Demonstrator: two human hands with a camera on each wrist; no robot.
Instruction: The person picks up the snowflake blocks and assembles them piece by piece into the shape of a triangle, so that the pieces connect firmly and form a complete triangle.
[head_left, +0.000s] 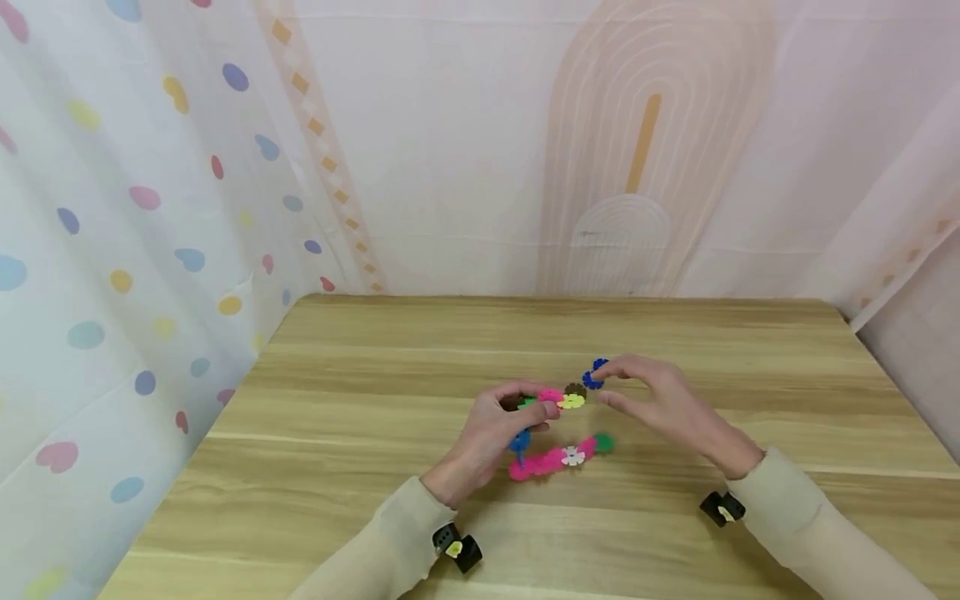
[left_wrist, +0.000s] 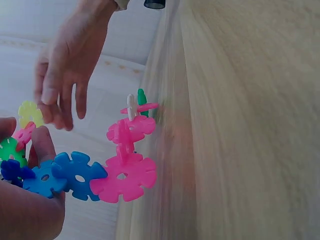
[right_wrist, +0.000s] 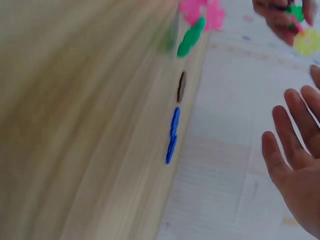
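Chain of snowflake discs (head_left: pixel 558 457) pinched in left hand (head_left: pixel 491 437); right hand (head_left: pixel 663 408) with relaxed fingers, holding nothing, near blue discs (head_left: pixel 594 374) on desk (head_left: pixel 360 400).

Wooden table (head_left: pixel 375 533), dotted curtain (head_left: pixel 112 250)

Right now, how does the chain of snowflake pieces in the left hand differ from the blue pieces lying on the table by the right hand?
The chain is gripped by the left hand and lifted at that end; the blue pieces lie flat on the table, and in the right wrist view the open right hand does not touch them. The chain mixes pink, blue, green, yellow and white and has many pieces; the blue pieces are one colour and few. Both are notched plastic discs.
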